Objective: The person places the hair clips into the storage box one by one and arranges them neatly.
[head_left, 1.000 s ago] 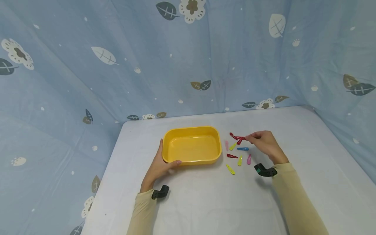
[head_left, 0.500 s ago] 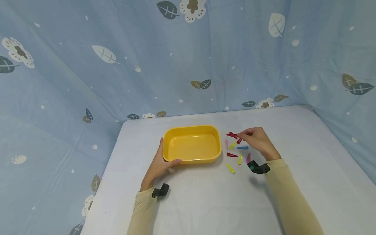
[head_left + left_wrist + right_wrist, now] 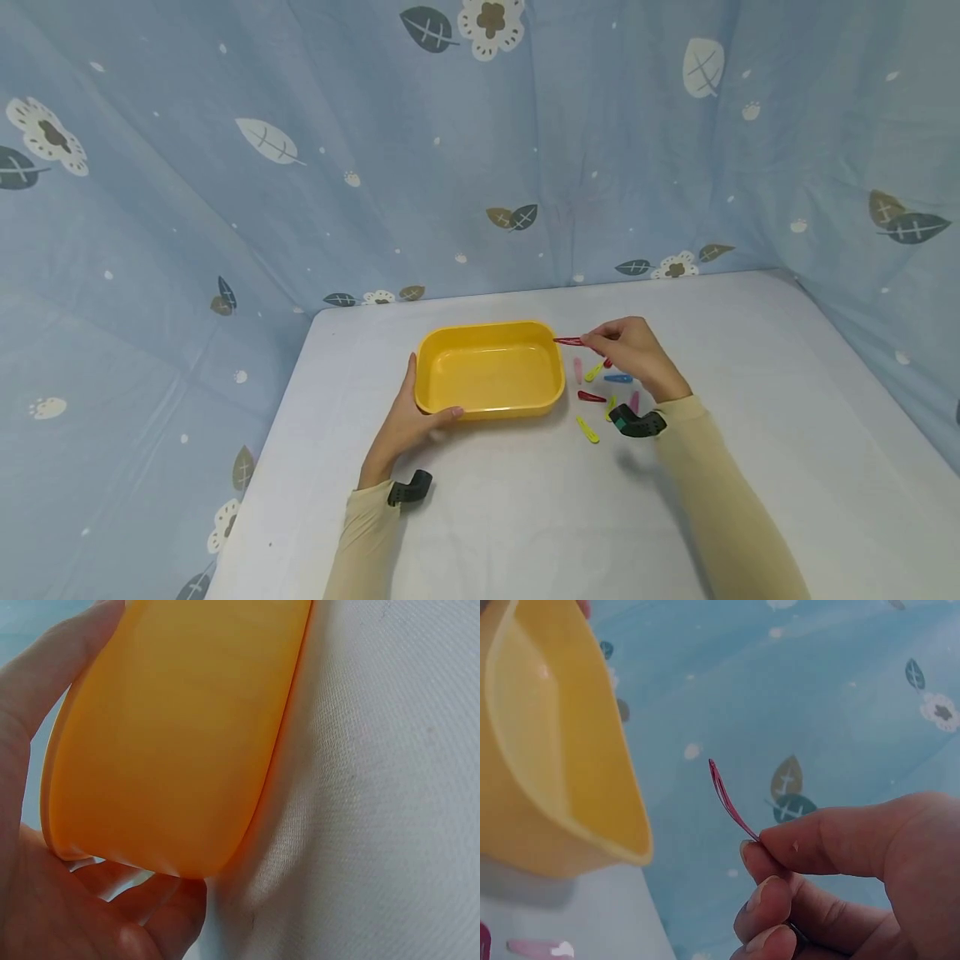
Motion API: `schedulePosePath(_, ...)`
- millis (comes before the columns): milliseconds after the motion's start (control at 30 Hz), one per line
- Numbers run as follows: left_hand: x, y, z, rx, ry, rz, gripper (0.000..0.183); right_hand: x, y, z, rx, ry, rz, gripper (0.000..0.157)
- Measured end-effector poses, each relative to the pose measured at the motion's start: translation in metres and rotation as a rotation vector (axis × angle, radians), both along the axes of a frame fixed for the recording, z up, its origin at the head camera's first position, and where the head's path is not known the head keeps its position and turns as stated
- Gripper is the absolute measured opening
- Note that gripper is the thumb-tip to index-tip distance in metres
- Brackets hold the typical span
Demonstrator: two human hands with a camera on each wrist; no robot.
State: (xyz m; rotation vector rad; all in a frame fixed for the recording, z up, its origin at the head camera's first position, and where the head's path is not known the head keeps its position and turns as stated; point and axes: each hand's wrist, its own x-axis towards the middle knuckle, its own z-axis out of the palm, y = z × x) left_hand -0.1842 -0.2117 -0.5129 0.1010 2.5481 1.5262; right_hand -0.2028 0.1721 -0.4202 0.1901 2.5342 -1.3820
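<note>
My left hand (image 3: 408, 425) grips the near left corner of a yellow plastic basin (image 3: 487, 413), thumb along the front side and fingers round the left end. In the left wrist view the basin's outer wall (image 3: 172, 742) fills the space between thumb and fingers. Thumb and forefinger of my right hand (image 3: 632, 352) pinch a red snap hair clip (image 3: 567, 341), whose free end points left at the basin's right rim. Seen from the right wrist, that clip (image 3: 727, 799) is raised, apart from the basin. No clips show inside the basin.
Several snap clips lie on the white table right of the basin: a blue clip (image 3: 618, 378), a dark red clip (image 3: 592, 397), a pale pink clip (image 3: 578, 370), a yellow clip (image 3: 588, 430) and others partly hidden by my right hand and wrist camera. A patterned blue curtain (image 3: 420, 167) surrounds the table.
My right hand has moved left with the red hair clip, from over the clips to beside the basin's right rim. The left hand and basin have stayed put.
</note>
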Motion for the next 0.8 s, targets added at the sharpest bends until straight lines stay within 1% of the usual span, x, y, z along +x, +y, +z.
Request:
schedulePosePath(267, 0.0, 0.002, 0.0, -0.003, -0.006, -0.005, 0.14, -0.01, -0.017, 0.005, 0.008, 0.0, 0.021, 0.04)
schedulePosePath(533, 0.0, 0.002, 0.001, -0.008, -0.014, -0.001, 0.14, -0.019, -0.036, 0.007, -0.028, 0.012, 0.038, 0.037)
schedulePosePath(800, 0.001, 0.001, 0.002, 0.001, -0.019, 0.0, 0.14, -0.025, -0.052, 0.008, -0.047, -0.001, 0.032, 0.035)
